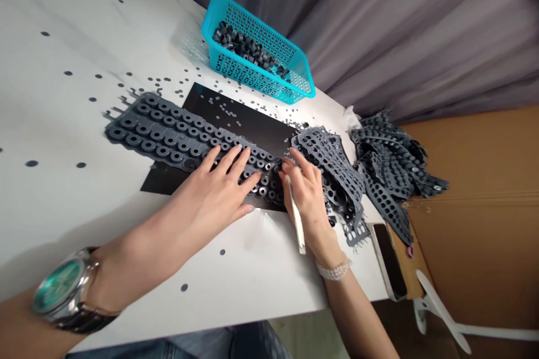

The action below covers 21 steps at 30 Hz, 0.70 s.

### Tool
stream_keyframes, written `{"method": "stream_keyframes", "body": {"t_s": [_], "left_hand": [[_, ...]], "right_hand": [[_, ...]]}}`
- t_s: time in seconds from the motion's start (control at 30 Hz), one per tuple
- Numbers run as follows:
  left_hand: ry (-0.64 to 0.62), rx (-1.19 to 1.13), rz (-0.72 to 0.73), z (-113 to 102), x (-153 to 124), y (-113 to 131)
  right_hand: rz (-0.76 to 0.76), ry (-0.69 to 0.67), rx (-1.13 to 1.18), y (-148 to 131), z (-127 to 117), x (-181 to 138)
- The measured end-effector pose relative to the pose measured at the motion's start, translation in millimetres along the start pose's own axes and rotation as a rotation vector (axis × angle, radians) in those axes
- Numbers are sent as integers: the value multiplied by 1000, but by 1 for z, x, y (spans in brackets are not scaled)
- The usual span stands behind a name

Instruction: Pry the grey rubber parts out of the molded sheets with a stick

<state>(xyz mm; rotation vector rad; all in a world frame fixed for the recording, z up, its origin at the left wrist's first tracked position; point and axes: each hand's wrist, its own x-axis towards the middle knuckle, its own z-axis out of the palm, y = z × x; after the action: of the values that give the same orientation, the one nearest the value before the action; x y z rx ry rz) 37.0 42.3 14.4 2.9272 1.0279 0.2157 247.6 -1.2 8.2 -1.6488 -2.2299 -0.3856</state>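
A grey rubber sheet (164,132) moulded with rows of rings lies across a black mat (248,120) on the white table (63,67). My left hand (213,193) rests flat on the sheet's near end, fingers spread. My right hand (307,193) is closed around a thin white stick (296,219), its tip pressed at the sheet's right end. A watch sits on my left wrist and a bead bracelet on my right.
A turquoise basket (269,76) holding several loose grey rings stands at the back. Emptied perforated sheets are piled at the right (391,162) and beside my right hand (332,162). A phone (389,261) lies at the table's near right edge. Small punched dots litter the tabletop.
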Motion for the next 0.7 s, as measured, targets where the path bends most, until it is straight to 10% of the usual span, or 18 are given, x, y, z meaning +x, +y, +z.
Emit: {"method": "stream_keyframes", "body": {"t_s": [0.2,0.43,0.7], "left_hand": [[23,12,8,3,-1,0],[52,18,16,6,-1,-1],[56,7,-3,2,-1,1]], "right_hand": [[322,163,2,12,-7,-9],[-47,25,53,-11,-19,-13],[-123,-14,12,-12,-18,-10]]}}
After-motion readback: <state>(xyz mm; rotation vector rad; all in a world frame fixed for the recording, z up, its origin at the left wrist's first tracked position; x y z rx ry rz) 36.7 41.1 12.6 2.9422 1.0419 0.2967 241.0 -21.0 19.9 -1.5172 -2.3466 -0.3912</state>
